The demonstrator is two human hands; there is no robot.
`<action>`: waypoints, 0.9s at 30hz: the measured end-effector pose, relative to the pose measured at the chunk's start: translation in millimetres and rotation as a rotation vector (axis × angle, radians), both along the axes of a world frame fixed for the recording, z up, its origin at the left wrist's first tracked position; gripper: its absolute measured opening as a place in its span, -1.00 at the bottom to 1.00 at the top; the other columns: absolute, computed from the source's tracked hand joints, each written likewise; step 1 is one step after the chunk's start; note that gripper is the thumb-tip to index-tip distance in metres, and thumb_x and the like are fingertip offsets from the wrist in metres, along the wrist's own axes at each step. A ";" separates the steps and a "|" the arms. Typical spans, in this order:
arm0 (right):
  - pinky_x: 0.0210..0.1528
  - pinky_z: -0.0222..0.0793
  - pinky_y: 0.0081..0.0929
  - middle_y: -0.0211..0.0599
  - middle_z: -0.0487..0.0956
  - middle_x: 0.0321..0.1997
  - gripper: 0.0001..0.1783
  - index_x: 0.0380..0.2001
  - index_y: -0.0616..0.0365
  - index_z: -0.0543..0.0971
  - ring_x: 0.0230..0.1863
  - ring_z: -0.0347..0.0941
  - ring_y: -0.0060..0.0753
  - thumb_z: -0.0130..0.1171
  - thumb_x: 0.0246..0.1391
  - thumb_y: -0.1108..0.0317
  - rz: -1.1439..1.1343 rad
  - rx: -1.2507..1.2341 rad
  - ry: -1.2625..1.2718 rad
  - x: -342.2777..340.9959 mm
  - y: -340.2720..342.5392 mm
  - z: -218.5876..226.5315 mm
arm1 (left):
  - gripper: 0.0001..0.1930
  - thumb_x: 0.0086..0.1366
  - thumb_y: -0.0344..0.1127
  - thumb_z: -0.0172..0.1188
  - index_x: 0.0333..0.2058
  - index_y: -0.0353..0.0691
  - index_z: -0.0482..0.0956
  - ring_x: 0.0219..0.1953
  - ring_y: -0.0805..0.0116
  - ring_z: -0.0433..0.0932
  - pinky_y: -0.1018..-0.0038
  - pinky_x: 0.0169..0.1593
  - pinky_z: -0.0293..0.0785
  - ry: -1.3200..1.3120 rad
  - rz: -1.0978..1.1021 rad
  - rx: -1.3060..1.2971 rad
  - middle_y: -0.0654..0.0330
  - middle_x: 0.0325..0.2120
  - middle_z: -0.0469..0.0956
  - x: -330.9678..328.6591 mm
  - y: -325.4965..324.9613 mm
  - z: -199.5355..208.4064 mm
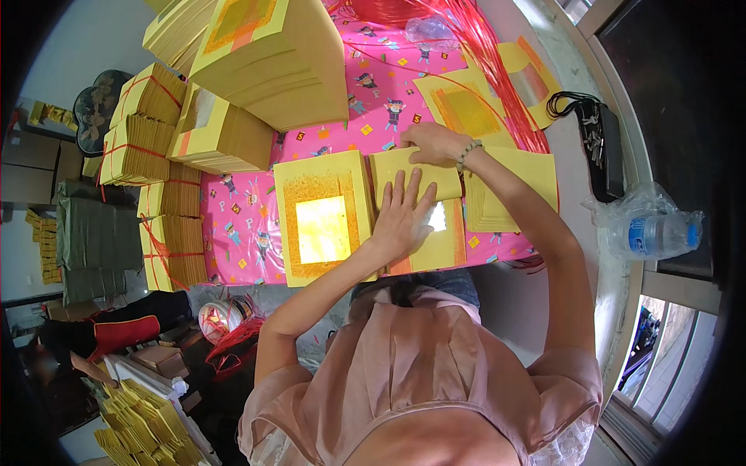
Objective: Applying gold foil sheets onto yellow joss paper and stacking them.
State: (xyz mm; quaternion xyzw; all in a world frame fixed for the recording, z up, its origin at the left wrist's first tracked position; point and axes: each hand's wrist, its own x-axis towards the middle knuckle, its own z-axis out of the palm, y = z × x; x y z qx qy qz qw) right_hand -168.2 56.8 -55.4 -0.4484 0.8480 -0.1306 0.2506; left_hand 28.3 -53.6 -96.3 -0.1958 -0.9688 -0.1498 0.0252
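My left hand (pixel 402 217) lies flat with fingers spread on a folded yellow sheet of joss paper (pixel 381 166), its silver foil patch partly showing beside the fingers. At the far edge of that same paper, my right hand (pixel 437 144) has its thumb and bent fingers on the fold; a bead bracelet circles the wrist. Left of my hands rests a stack of joss paper with a gold foil square (pixel 322 229). To the right, under my right forearm, sits a pile of plain yellow paper (pixel 497 194).
Tall yellow paper stacks (pixel 303 78) and red-tied bundles (pixel 175 252) line the left of the pink patterned tablecloth (pixel 334 147). Red plastic strings (pixel 497 70) run along the far right. A plastic bottle (pixel 657 235) lies on the sill. Another person's hand (pixel 109 379) touches papers at lower left.
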 end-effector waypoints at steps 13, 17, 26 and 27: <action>-0.07 0.42 -0.12 -0.09 0.59 -0.21 -0.60 -0.17 0.16 0.54 -0.09 0.53 -0.01 0.35 -0.12 0.30 0.015 0.007 0.032 -0.2 -1.6 -5.2 | 0.06 0.16 0.24 0.22 0.43 -0.22 -0.08 0.46 -0.27 -0.17 -0.21 0.40 -0.17 -0.124 -0.090 0.006 -0.20 0.43 -0.14 1.7 -3.4 2.0; -0.05 0.43 -0.12 -0.08 0.59 -0.19 -0.58 -0.14 0.16 0.54 -0.06 0.53 -0.01 0.35 -0.11 0.30 0.009 0.016 0.037 2.3 -1.9 -4.4 | 0.06 0.14 0.26 0.23 0.43 -0.21 -0.07 0.46 -0.30 -0.20 -0.23 0.39 -0.17 -0.124 -0.098 0.010 -0.23 0.43 -0.16 4.0 -3.1 1.1; 0.01 0.43 -0.12 -0.06 0.58 -0.11 -0.61 -0.12 0.19 0.54 -0.02 0.52 -0.01 0.29 -0.06 0.33 -0.008 0.040 0.038 8.5 1.7 3.3 | 0.05 0.16 0.26 0.22 0.43 -0.17 -0.08 0.46 -0.32 -0.26 -0.25 0.39 -0.19 -0.152 -0.123 -0.011 -0.24 0.43 -0.19 1.2 -1.0 -3.8; 0.01 0.44 -0.14 -0.04 0.57 -0.12 -0.65 -0.14 0.21 0.54 -0.02 0.52 0.00 0.26 -0.04 0.35 -0.012 0.062 0.134 13.8 1.0 6.0 | 0.04 0.17 0.27 0.19 0.43 -0.17 -0.08 0.46 -0.32 -0.27 -0.26 0.39 -0.20 -0.150 -0.122 -0.023 -0.24 0.43 -0.19 0.6 -1.5 -4.6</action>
